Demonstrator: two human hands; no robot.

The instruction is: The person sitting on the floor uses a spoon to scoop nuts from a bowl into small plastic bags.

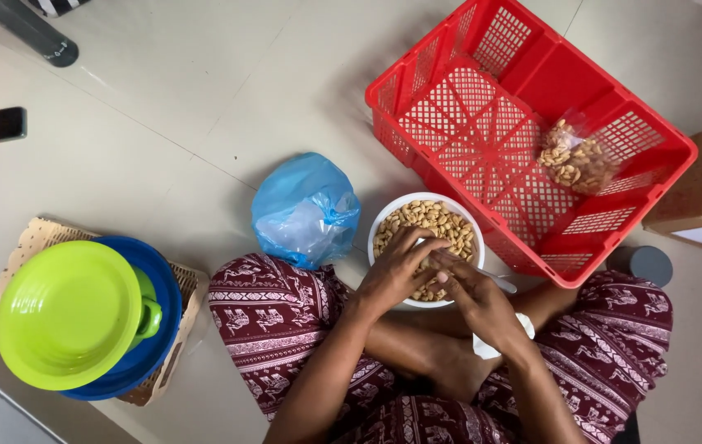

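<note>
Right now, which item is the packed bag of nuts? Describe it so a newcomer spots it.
Find the red mesh crate on the pale floor, upper right. Inside it, toward the right end, lies the small clear bag of nuts. Unlike the loose nuts in the white bowl, it is sealed and sits alone in the crate.

Home, prob. kitchen area: tiled floor (pixel 203 99), person sitting cross-legged w/ plastic bowls (pixel 71 316), bowl of peanuts (pixel 429 220).

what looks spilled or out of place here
Nothing stands out. The nuts stay inside the white bowl under both hands, the small nut bag lies in the red crate, and the floor shows no stray nuts.
</note>
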